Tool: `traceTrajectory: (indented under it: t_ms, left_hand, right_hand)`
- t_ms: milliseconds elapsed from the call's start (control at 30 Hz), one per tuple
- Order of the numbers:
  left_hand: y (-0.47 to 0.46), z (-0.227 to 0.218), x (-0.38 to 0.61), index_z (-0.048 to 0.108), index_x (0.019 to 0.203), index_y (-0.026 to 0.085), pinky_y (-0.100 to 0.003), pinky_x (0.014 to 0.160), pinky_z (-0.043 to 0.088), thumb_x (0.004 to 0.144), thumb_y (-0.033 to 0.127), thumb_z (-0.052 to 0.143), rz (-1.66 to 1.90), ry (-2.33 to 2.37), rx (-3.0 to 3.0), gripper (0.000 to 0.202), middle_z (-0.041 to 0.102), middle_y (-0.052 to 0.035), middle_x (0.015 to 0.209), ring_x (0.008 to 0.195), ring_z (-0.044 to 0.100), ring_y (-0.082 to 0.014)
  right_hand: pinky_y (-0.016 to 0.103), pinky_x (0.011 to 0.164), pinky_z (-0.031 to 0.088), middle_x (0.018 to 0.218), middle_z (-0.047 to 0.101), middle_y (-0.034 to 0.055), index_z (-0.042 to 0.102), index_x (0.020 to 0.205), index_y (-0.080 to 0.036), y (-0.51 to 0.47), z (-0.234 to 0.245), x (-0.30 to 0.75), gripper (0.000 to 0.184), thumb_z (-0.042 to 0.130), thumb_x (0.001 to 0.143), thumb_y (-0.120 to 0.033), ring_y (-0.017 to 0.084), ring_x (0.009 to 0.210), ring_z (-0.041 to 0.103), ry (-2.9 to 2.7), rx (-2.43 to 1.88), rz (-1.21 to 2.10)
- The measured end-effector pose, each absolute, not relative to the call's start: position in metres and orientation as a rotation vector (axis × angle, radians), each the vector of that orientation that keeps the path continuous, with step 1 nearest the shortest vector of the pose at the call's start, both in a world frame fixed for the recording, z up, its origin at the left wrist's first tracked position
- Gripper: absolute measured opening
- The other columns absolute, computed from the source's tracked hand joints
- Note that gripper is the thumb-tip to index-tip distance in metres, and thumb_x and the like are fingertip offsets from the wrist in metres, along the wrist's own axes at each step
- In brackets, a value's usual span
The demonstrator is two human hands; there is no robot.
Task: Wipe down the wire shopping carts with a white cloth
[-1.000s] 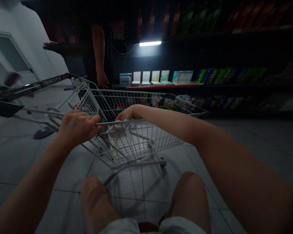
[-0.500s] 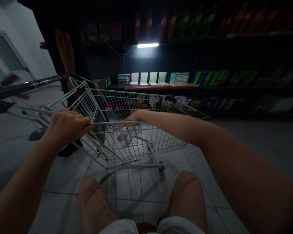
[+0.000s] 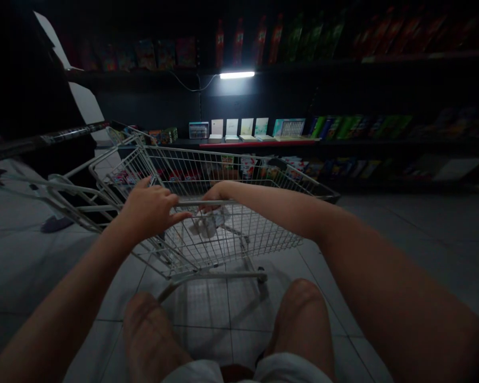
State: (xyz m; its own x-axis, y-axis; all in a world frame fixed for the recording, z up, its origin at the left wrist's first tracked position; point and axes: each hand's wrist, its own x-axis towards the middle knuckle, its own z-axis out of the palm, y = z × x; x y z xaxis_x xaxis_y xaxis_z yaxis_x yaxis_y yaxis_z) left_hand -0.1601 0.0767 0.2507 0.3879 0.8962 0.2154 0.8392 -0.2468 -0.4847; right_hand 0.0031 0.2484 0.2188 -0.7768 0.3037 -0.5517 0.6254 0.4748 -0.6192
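A wire shopping cart [image 3: 263, 223] stands sideways in front of my knees. My left hand [image 3: 149, 210] is at the near left part of its top rail, fingers apart and thumb stretched out, not wrapped round the rail. Reaching over the near rail, my right hand [image 3: 212, 196] is inside the basket. Below its fingers a crumpled white cloth [image 3: 207, 223] shows through the wires, pressed near the inner side of the mesh. The rail and wires partly hide those fingers.
Dark shelves with bottles [image 3: 239, 40], upright cards [image 3: 232, 129] and packets stand behind the cart, under a lit lamp [image 3: 237, 75]. Another person in dark clothes [image 3: 32, 80] stands at the left, by the cart's push handle [image 3: 48, 139]. Tiled floor [image 3: 207, 303] lies below.
My left hand has let go of the rail's left end and moved right, its fingers spreading. The other person has come closer at the left. My right hand stays with the cloth.
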Motion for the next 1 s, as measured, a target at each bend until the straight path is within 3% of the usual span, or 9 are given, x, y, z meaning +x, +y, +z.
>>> traceTrajectory:
  t_ms: [133, 200, 400, 633, 833, 1000]
  left_hand:
    - [0.100, 0.240, -0.124, 0.069, 0.102, 0.018, -0.037, 0.073, 0.047, 0.097, 0.064, 0.025, 0.142, -1.551, -2.196, 0.064, 0.075, -0.0130, 0.096, 0.091, 0.071, -0.0298]
    - [0.106, 0.238, -0.121, 0.068, 0.105, 0.018, -0.037, 0.067, 0.047, 0.098, 0.063, 0.020, 0.162, -1.597, -2.218, 0.067, 0.075, -0.0137, 0.095, 0.088, 0.072, -0.0316]
    - [0.107, 0.236, -0.131, 0.071, 0.100, 0.018, -0.041, 0.070, 0.050, 0.096, 0.066, 0.011, 0.231, -1.672, -2.189, 0.077, 0.075, -0.0150, 0.086, 0.088, 0.072, -0.0355]
    - [0.108, 0.235, -0.140, 0.071, 0.100, 0.019, -0.040, 0.070, 0.048, 0.096, 0.068, 0.011, 0.278, -1.704, -2.192, 0.077, 0.074, -0.0162, 0.085, 0.087, 0.071, -0.0352]
    - [0.108, 0.235, -0.147, 0.070, 0.096, 0.021, -0.037, 0.071, 0.047, 0.095, 0.069, 0.012, 0.243, -1.706, -2.197, 0.075, 0.074, -0.0140, 0.084, 0.084, 0.071, -0.0313]
    - [0.106, 0.236, -0.153, 0.069, 0.095, 0.022, -0.036, 0.071, 0.046, 0.094, 0.070, 0.011, 0.264, -1.711, -2.195, 0.075, 0.073, -0.0120, 0.082, 0.083, 0.070, -0.0300]
  right_hand:
    - [0.023, 0.068, 0.057, 0.084, 0.069, -0.0003, 0.064, 0.110, -0.013, 0.258, 0.239, 0.015, 0.037, 0.072, 0.076, -0.024, 0.014, 0.079, 0.068, 2.218, 0.790, -1.369]
    - [0.023, 0.068, 0.057, 0.082, 0.070, -0.0007, 0.063, 0.109, -0.012, 0.260, 0.242, 0.022, 0.037, 0.073, 0.074, -0.022, 0.013, 0.076, 0.068, 2.191, 0.786, -1.428]
    - [0.026, 0.071, 0.058, 0.087, 0.070, 0.0001, 0.063, 0.115, -0.014, 0.252, 0.212, 0.034, 0.046, 0.075, 0.075, -0.033, 0.017, 0.084, 0.070, 2.110, 0.957, -1.178]
    - [0.025, 0.071, 0.057, 0.092, 0.071, 0.0026, 0.061, 0.115, -0.012, 0.264, 0.239, 0.062, 0.044, 0.073, 0.073, -0.019, 0.014, 0.080, 0.070, 2.124, 0.843, -1.464]
    - [0.028, 0.070, 0.059, 0.090, 0.071, 0.0023, 0.064, 0.113, -0.012, 0.259, 0.208, 0.056, 0.044, 0.076, 0.073, -0.025, 0.017, 0.083, 0.070, 2.069, 0.940, -1.372]
    - [0.027, 0.071, 0.058, 0.088, 0.071, 0.0020, 0.064, 0.112, -0.012, 0.258, 0.224, 0.067, 0.045, 0.076, 0.071, -0.025, 0.015, 0.077, 0.069, 2.069, 0.904, -1.405]
